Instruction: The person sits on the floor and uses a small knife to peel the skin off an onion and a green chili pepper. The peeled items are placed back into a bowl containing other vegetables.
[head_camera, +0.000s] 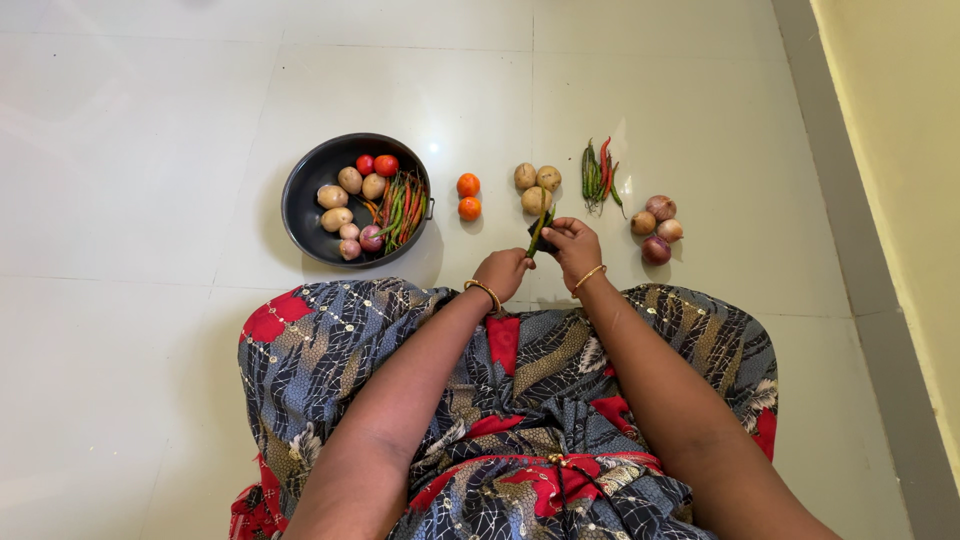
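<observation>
My left hand (503, 272) and my right hand (573, 246) meet just in front of my lap, low over the floor. Together they hold a thin bunch of green chillies (538, 230) that points up toward three potatoes (536, 186). The left hand is fisted around the lower end. The right hand's fingers pinch the bunch near its middle, where something dark shows that I cannot make out. Each wrist wears a gold bangle.
A black round pan (300, 205) at the left holds potatoes, tomatoes, small onions and chillies. Two orange tomatoes (468, 196) lie beside it. A pile of green and red chillies (598, 175) and several onions (655, 226) lie to the right. A wall (900, 150) runs along the right.
</observation>
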